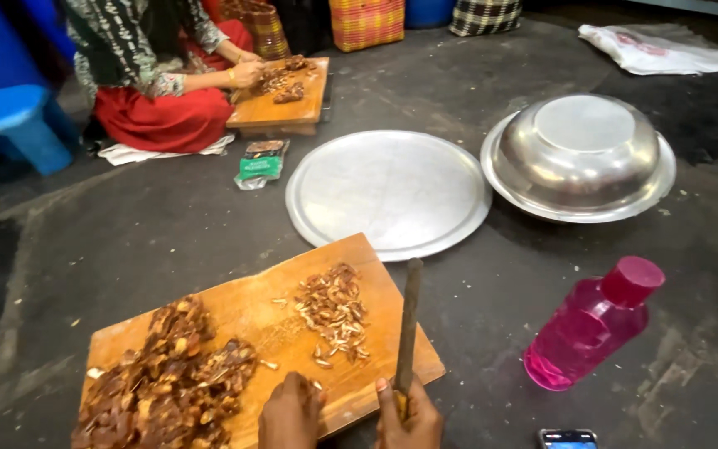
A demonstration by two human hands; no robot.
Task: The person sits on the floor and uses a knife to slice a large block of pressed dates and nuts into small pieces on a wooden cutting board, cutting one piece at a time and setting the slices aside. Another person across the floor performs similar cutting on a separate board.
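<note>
Our hands sit at the near edge of the rectangular wooden chopping board (pixel 251 333) on the dark floor (pixel 126 233). Our right hand (pixel 409 420) is closed around the handle of a long knife (pixel 409 320), whose blade points away from us and lies along the board's right side. Our left hand (pixel 290 413) is curled with its fingertips pressed down on the board just beside the knife hand; we cannot tell whether it pinches anything.

On the board, a heap of dark brown sticky fruit pieces (pixel 168 382) fills the left part, and a smaller pile of pale, slender seeds (pixel 334 312) lies near the middle, apart from the heap.

Just beyond the board lies a round flat metal plate (pixel 388 191), and to its right an upturned steel bowl (pixel 579 150) rests on a second metal dish. A pink plastic bottle with a pink cap (pixel 592 324) lies on its side to the right of the board, with a phone (pixel 568 438) near it at the bottom edge.

Farther off, another person in a red skirt (pixel 159 91) sits at a second wooden board (pixel 280 96) with similar brown pieces, hands on them. A small green packet (pixel 261 162) lies beside that board, and a blue plastic stool (pixel 10 125) stands at the left.
</note>
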